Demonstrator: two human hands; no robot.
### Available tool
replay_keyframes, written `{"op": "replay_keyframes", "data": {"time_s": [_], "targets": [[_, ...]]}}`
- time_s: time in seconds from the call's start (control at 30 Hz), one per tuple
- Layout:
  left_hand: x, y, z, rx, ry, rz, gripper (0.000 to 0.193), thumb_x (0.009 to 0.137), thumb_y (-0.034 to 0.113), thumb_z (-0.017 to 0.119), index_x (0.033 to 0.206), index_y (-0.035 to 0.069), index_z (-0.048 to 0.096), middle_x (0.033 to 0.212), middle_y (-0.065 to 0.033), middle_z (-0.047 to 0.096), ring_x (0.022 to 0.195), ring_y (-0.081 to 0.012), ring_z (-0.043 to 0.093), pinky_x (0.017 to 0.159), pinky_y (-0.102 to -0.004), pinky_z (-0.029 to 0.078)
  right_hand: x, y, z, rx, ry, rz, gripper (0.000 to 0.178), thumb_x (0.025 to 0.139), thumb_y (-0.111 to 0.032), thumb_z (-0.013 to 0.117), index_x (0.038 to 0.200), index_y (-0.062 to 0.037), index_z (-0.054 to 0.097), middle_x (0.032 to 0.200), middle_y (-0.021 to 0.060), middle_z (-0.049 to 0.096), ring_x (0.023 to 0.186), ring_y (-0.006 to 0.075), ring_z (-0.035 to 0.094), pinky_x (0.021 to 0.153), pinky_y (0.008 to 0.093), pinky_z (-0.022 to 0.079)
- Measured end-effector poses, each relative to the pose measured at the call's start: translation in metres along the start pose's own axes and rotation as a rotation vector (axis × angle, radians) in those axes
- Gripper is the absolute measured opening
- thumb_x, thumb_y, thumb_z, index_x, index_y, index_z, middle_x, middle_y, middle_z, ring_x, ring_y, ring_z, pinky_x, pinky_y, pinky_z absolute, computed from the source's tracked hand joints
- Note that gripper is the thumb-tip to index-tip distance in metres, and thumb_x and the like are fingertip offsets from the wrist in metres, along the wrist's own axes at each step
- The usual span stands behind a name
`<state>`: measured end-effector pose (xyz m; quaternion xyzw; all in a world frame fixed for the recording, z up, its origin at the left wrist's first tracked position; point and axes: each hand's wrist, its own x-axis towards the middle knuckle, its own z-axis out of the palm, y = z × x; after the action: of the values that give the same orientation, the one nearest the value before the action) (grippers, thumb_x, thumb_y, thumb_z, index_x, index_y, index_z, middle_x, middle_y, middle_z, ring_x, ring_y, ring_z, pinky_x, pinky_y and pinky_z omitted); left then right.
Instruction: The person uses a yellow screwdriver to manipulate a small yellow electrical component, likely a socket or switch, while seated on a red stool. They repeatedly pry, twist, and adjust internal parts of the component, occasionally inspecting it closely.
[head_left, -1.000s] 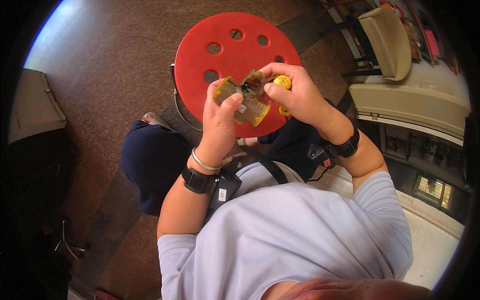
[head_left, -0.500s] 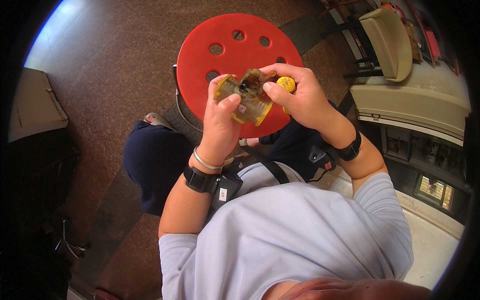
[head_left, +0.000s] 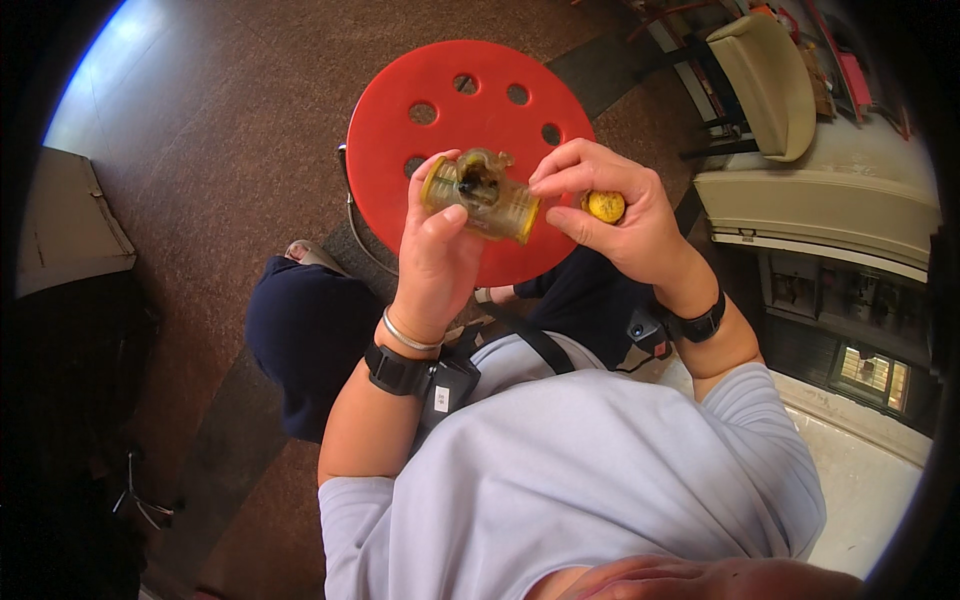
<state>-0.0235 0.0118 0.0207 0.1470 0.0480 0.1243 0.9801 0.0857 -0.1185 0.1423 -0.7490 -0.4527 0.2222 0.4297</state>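
Observation:
My left hand (head_left: 437, 240) is closed around a clear plastic cylinder (head_left: 508, 214) with yellow rims at both ends. The cylinder is held up over a red round stool (head_left: 390, 75). On its upper side a broken-looking opening shows dark, brownish parts inside. My right hand (head_left: 625, 215) is beside the cylinder's right end, thumb and forefinger apart. Whether its fingertips touch the rim, I cannot tell. Tucked in the right palm is a yellow round-ended thing (head_left: 605, 206); the rest of it is hidden by the hand.
Several round holes pierce the stool's seat, and a metal leg (head_left: 362, 225) curves at its left. A cream chair (head_left: 765, 85) stands at the far right, above a pale cabinet (head_left: 810, 225). At the left is a grey box-like piece (head_left: 75, 220).
The cylinder has turned in my left hand, so its side opening faces up more. My right hand has drawn back to the right from the opening, keeping the yellow thing in its palm.

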Motion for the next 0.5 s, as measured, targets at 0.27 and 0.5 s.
{"op": "replay_keyframes", "data": {"time_s": [0.27,0.5], "targets": [[-0.002,0.003,0.011,0.094,0.006,0.006,0.059,0.084,0.027,0.062,0.135,0.009,0.04,0.125,-0.0089,0.054,0.12,-0.0231,0.051,0.104,-0.0418,0.04,-0.001,0.001,0.001,-0.109,0.005,-0.1,0.018,0.073,0.006,0.07,0.089,-0.0033,0.068,0.095,0.0077,0.061,0.085,0.0179,0.059,0.074,0.027,0.047],[-0.002,-0.002,0.001,0.01,-0.043,-0.082,0.052,0.088,0.021,0.053,0.135,0.003,0.038,0.129,-0.0116,0.05,0.121,-0.0233,0.049,0.105,-0.0415,0.039,0.002,-0.009,0.0,-0.211,-0.097,-0.166,0.024,0.074,0.007,0.068,0.096,-0.0035,0.07,0.089,0.0077,0.057,0.079,0.0167,0.057,0.068,0.0262,0.046]]}}
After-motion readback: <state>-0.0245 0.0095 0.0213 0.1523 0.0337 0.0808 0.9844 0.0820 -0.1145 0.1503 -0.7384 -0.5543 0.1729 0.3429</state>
